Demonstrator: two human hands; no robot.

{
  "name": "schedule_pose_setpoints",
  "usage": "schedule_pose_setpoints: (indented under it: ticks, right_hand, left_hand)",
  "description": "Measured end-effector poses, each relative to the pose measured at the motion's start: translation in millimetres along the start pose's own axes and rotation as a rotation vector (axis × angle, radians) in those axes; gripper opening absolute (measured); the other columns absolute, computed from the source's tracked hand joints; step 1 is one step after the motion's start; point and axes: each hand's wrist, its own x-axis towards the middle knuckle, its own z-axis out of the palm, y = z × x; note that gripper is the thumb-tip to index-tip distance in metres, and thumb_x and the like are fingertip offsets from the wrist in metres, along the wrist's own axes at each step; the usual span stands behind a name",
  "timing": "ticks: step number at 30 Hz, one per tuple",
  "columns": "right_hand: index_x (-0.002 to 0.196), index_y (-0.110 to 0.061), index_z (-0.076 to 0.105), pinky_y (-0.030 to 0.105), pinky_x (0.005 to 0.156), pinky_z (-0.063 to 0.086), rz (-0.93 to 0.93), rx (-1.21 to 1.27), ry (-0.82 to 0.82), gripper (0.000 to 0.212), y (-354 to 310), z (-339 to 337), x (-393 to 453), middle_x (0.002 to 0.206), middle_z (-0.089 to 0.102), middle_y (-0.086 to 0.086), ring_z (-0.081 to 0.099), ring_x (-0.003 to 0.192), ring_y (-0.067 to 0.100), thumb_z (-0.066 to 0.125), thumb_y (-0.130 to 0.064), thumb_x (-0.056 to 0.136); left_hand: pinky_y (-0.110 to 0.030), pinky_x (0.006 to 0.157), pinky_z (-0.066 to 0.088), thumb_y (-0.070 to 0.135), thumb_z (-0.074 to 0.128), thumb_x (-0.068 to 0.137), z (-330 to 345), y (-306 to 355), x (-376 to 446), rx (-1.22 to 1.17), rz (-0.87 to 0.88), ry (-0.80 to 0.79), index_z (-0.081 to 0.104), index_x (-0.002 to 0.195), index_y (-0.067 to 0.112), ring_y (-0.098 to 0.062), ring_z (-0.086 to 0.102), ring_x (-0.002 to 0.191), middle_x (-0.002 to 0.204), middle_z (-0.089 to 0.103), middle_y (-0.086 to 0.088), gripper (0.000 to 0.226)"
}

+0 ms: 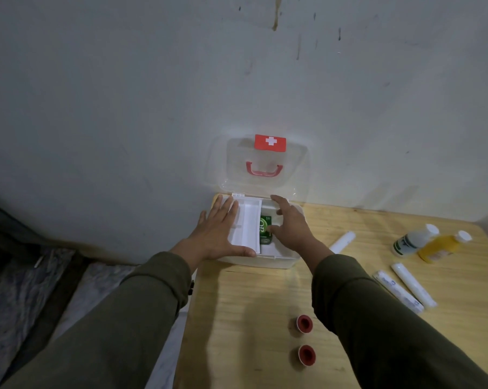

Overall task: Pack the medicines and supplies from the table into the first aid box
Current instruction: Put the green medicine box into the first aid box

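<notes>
The white first aid box (268, 261) stands open at the table's far left corner, its clear lid (265, 164) with a red cross label and red handle leaning against the wall. My left hand (217, 231) lies flat, fingers straight, on the white inner tray (248, 226) in the box's left half. My right hand (290, 226) reaches into the right half, fingers spread over a green packet (265, 226) lying inside; its thumb touches the packet.
On the wooden table (251, 304) lie white gauze rolls (342, 242) (414, 284) (397, 292), a white bottle (414, 240), a yellow bottle (442, 247) and two red tape rolls (304, 322) (306, 355). The wall stands right behind the box. The table's left edge drops to a dark floor.
</notes>
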Motion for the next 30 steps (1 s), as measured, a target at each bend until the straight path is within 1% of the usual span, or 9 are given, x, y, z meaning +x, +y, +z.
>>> schedule_pose_setpoints:
  ticks: [3,5,8,13,17,21,25,27,30]
  right_hand:
    - [0.142,-0.023,0.029,0.028,0.090,0.041,0.039,0.084,0.033,0.062,1.8,-0.8,-1.4,0.128,0.048,0.017,0.051,0.117,0.027,0.057,-0.008,0.089]
    - [0.142,-0.023,0.029,0.037,0.094,0.050,0.071,0.145,0.040,0.056,-0.6,2.6,-0.9,0.130,0.048,0.019,0.053,0.116,0.031,0.051,-0.010,0.093]
    - [0.144,-0.023,0.025,0.048,0.099,0.047,0.098,0.181,0.034,0.054,-4.0,10.1,-1.2,0.132,0.050,0.022,0.053,0.117,0.034,0.045,-0.012,0.095]
    - [0.145,-0.022,0.022,0.043,0.105,0.041,0.074,0.154,0.040,0.056,-1.4,7.5,-4.1,0.139,0.044,0.018,0.044,0.127,0.030,0.046,-0.015,0.095]
    - [0.142,-0.022,0.028,0.035,0.098,0.039,0.025,0.151,0.146,0.053,-3.8,-7.4,-11.6,0.134,0.046,0.017,0.046,0.124,0.029,0.049,-0.016,0.094]
    - [0.138,-0.019,0.037,0.023,0.086,0.035,-0.061,0.114,0.305,0.049,-0.7,-27.2,-26.7,0.127,0.050,0.014,0.050,0.118,0.022,0.052,-0.016,0.092]
    - [0.134,-0.022,0.042,0.024,0.079,0.037,-0.074,0.085,0.399,0.047,14.4,-47.4,-45.4,0.122,0.052,0.010,0.056,0.106,0.021,0.055,-0.017,0.089]
    - [0.133,-0.024,0.041,0.025,0.077,0.036,-0.051,0.085,0.416,0.048,29.4,-57.8,-59.7,0.120,0.052,0.008,0.058,0.100,0.022,0.054,-0.018,0.088]
    - [0.133,-0.024,0.041,0.026,0.078,0.037,-0.017,0.052,0.414,0.049,58.5,-70.1,-90.8,0.119,0.052,0.008,0.058,0.099,0.022,0.056,-0.019,0.086]
  left_hand:
    - [-0.053,0.115,-0.005,0.078,0.054,0.065,0.6,-0.1,0.4,0.003,0.000,0.004,-0.017,0.147,0.019,-0.020,-0.028,0.142,0.156,-0.026,0.000,0.124]
    - [-0.053,0.115,-0.005,0.078,0.054,0.065,0.1,0.3,0.3,0.010,-0.002,0.006,-0.017,0.147,0.019,-0.021,-0.027,0.142,0.156,-0.026,0.000,0.124]
    - [-0.053,0.116,-0.005,0.077,0.055,0.066,-1.0,1.7,0.1,0.018,-0.003,0.000,-0.016,0.147,0.018,-0.022,-0.026,0.143,0.156,-0.025,-0.001,0.123]
    - [-0.053,0.116,-0.004,0.077,0.055,0.066,-1.0,2.5,1.0,0.017,-0.005,-0.001,-0.016,0.147,0.018,-0.021,-0.026,0.143,0.157,-0.024,-0.001,0.123]
    - [-0.058,0.114,-0.003,0.078,0.052,0.065,-2.7,3.7,0.2,0.013,-0.015,-0.002,-0.013,0.148,0.018,-0.021,-0.024,0.143,0.158,-0.021,0.000,0.121]
    - [-0.063,0.111,-0.004,0.084,0.030,0.064,-4.3,17.4,-4.8,0.025,-0.020,0.071,-0.006,0.150,0.022,-0.020,-0.020,0.145,0.159,-0.014,0.001,0.112]
    - [-0.062,0.111,-0.010,0.077,0.024,0.079,4.4,52.0,-13.0,0.080,0.091,0.197,0.003,0.150,0.024,-0.017,-0.017,0.146,0.160,-0.005,0.003,0.092]
    - [-0.061,0.111,-0.013,0.070,0.024,0.085,14.2,74.2,-18.3,0.089,0.128,0.202,0.003,0.150,0.024,-0.016,-0.018,0.145,0.160,-0.004,0.004,0.082]
    - [-0.061,0.111,-0.013,0.064,0.023,0.090,34.6,105.5,-25.4,0.114,0.096,0.169,-0.001,0.150,0.024,-0.017,-0.020,0.145,0.160,-0.008,0.003,0.075]
